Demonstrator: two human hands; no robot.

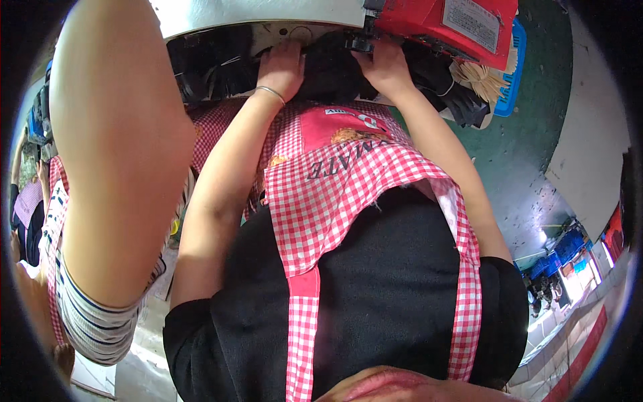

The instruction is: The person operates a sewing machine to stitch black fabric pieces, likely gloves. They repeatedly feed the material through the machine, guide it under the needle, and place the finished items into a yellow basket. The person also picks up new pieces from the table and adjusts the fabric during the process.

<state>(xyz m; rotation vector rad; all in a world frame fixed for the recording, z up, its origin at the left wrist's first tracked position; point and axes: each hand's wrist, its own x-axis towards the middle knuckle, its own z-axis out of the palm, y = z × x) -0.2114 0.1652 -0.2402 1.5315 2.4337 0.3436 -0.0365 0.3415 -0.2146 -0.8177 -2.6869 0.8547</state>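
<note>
My left hand point(284, 72) lies on black, cloth-like material point(329, 70) at the work surface's near edge, fingers stretched away from me and a thin bracelet at the wrist. To the right, my right hand point(388, 70) reaches to the same material, just under a red machine point(442, 27) with a pale label. Its thumb points left beside a small black machine part point(360, 41). The fingertips of that hand are hidden there, so whether they pinch anything does not show.
More dark pieces point(211, 67) lie left of my hands, beside another person's bare arm point(120, 134). A blue basket point(512, 80) with a bundle of pale strips point(481, 79) stands at right. A checked red-and-white apron point(341, 194) covers my front.
</note>
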